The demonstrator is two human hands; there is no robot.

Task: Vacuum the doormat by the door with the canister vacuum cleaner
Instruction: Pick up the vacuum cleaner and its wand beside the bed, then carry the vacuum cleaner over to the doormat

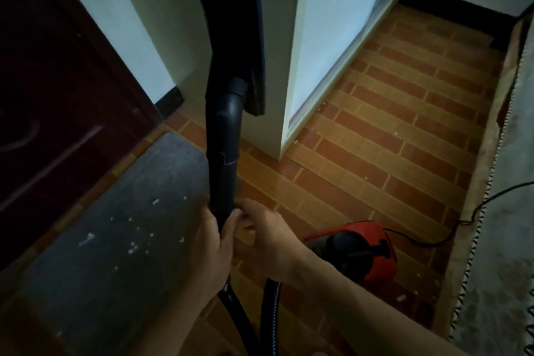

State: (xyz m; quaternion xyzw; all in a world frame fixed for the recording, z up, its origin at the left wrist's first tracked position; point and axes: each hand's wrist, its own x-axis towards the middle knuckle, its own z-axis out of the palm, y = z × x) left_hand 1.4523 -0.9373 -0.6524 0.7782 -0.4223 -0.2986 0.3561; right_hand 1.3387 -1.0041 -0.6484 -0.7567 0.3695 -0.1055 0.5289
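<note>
The left hand (212, 243) is wrapped around the lower end of the black wand (222, 159), fingers curled round the tube. The right hand (268, 237) sits just beside it on the wand's right side, fingers bent toward the tube; whether they grip it or only touch it cannot be told, since the left hand hides the contact. The wand is raised, and its floor head (231, 9) hangs in the air in front of the white wall corner (274, 66), clear of the floor (375, 124).

The doormat (115, 225), dark grey, lies on the tiled floor along the foot of the dark red door (57, 66), left of the wand. White crumbs (133, 247) are scattered across its middle.

The vacuum (355, 251), red with a black top, stands on the floor to the right of the hands. Its black hose (270, 312) curves up from below the hands, and a black cord (427, 241) runs from its far side toward a pale rug (497, 211) along the floor's right edge.
</note>
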